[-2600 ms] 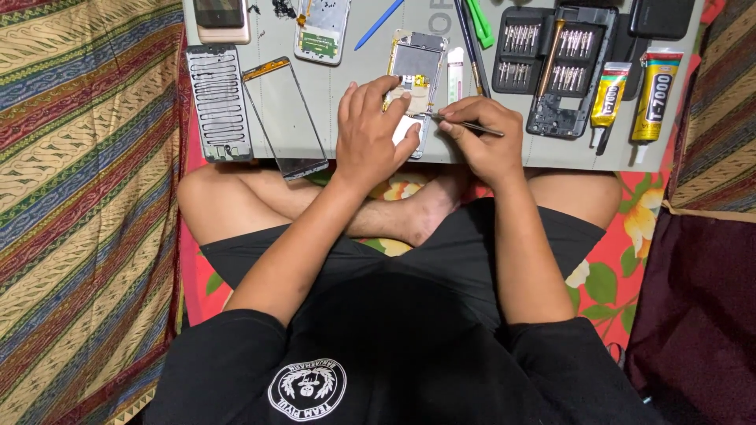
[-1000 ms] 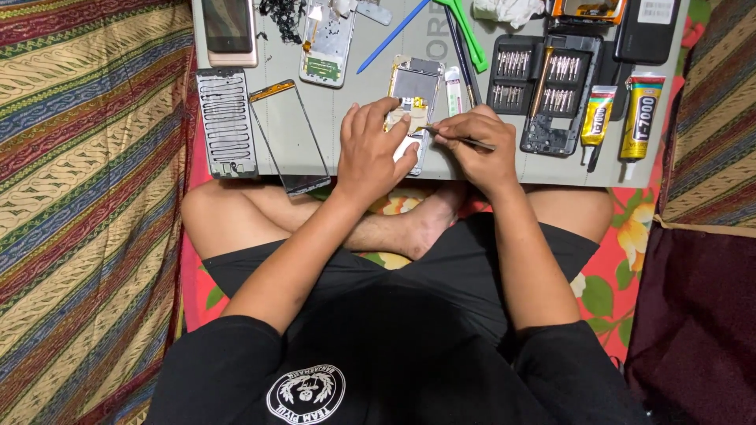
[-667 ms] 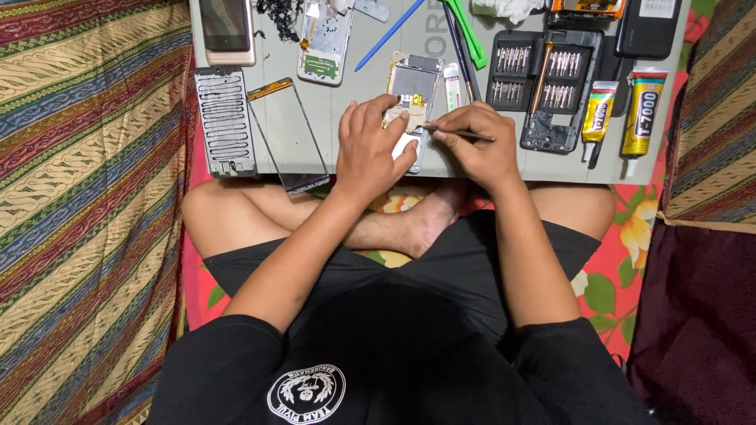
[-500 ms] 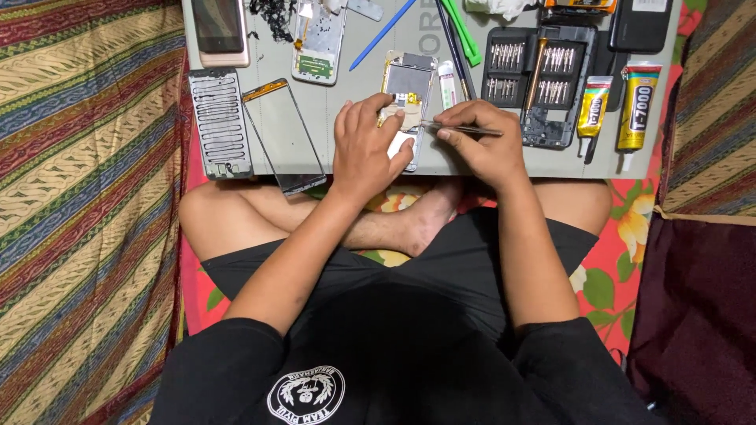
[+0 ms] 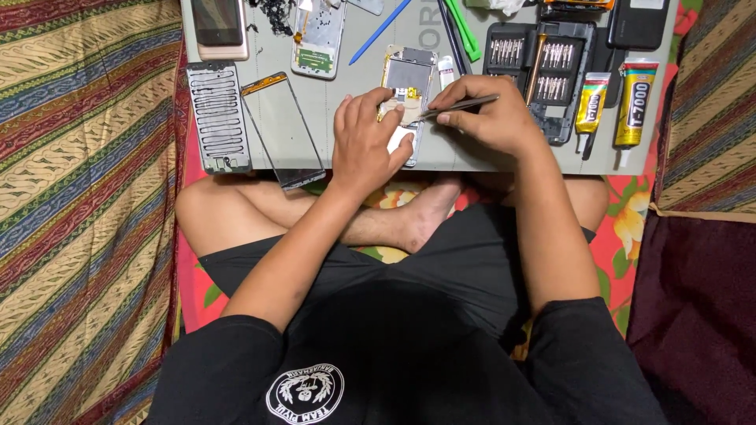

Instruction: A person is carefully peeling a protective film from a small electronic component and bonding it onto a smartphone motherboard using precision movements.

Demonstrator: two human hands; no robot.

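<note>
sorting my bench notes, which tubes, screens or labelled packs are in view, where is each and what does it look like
Small glue tube: right side of the mat, yellow label, black nozzle pointing down.
Large glue tube: right of it, yellow with red band, white nozzle.
Phone: top left, dark screen, pinkish frame.
Glass panel: left of the left hand, clear, orange top edge.
</note>
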